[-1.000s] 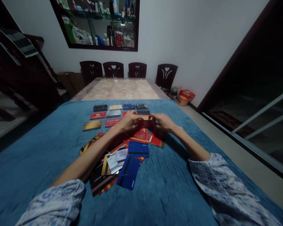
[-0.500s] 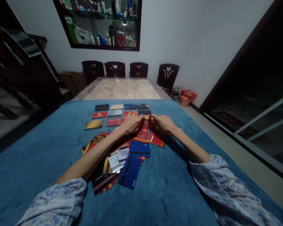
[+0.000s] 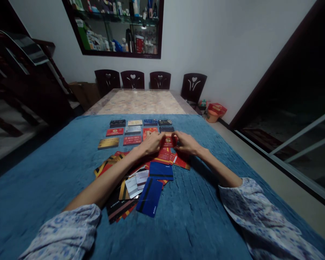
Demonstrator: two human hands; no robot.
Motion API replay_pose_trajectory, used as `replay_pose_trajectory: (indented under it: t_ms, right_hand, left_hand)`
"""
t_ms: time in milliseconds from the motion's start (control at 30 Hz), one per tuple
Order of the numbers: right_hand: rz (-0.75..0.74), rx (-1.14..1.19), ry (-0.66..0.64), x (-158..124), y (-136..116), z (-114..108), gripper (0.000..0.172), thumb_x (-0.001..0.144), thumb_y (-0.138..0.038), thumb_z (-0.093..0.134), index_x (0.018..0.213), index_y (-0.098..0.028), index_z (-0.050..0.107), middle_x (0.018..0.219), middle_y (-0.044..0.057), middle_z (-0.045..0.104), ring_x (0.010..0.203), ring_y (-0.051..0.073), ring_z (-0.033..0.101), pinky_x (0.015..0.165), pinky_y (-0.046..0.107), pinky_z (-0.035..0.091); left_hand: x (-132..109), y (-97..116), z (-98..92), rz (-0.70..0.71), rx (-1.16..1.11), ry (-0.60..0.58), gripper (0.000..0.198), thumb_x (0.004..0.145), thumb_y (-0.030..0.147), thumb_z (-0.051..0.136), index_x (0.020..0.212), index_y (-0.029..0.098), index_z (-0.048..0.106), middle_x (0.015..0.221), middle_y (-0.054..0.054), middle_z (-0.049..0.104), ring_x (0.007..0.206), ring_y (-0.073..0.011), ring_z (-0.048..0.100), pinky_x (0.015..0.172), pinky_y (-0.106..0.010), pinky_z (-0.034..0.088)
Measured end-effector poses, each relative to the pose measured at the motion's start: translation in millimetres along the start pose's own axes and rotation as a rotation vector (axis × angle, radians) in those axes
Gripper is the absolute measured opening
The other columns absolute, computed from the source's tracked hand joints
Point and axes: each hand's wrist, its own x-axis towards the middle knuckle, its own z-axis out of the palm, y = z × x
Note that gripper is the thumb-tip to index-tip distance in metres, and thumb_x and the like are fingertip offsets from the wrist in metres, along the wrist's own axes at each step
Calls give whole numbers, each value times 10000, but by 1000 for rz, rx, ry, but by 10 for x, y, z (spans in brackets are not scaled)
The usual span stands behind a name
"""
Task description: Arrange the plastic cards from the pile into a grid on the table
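My left hand (image 3: 152,142) and my right hand (image 3: 187,142) close on the two sides of a red card (image 3: 168,141) with a gold emblem, which may be the top of a small stack. Just below lie more red cards (image 3: 163,157), fanned out. Nearer to me spreads a loose pile with a blue card (image 3: 149,197), a second blue card (image 3: 161,170), silver cards (image 3: 131,187) and a black card (image 3: 121,207). My left forearm covers part of this pile. Past my left hand is another red stack (image 3: 150,130), partly hidden by the fingers.
Neat card stacks stand in rows beyond my hands, among them a gold stack (image 3: 108,143), a red stack (image 3: 132,140) and a dark stack (image 3: 117,123). A blue cloth (image 3: 56,173) covers the near part of the table (image 3: 141,103). Several dark chairs (image 3: 193,86) stand behind it.
Both hands stay at the red card with almost no movement; my right fingers have shifted slightly, and more of the card's face shows. The view has moved a touch.
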Motion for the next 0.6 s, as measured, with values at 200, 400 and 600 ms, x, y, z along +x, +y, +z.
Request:
replay_pose_trajectory:
  t_ms: [200, 400, 600]
  right_hand:
    - [46, -62, -45, -3, -58, -42, 500, 805, -270, 675, 1269, -189, 509, 1204, 141, 615, 1088, 290, 586, 848, 364, 437]
    - [34, -192, -12, -13, -123, -61, 466, 851, -226, 604, 1302, -152, 517, 1229, 176, 605, 1085, 299, 576, 851, 365, 444]
    - [0, -218, 25, -14, -56, -43, 485, 851, -248, 598, 1321, -152, 532, 1217, 175, 605, 1084, 298, 571, 842, 365, 450]
  left_hand:
    - [10, -6, 11, 8, 9, 21, 319, 875, 116, 423, 1157, 170, 563, 1047, -153, 680, 1011, -300, 597, 877, -467, 392]
    - [8, 29, -39, -31, 6, -10, 314, 866, 116, 434, 1149, 177, 555, 1040, -147, 673, 1020, -304, 594, 898, -470, 393]
    - [-33, 75, -125, -30, -10, -43, 411, 834, 208, 515, 1245, 181, 510, 1201, -165, 631, 1135, -326, 544, 956, -494, 375]
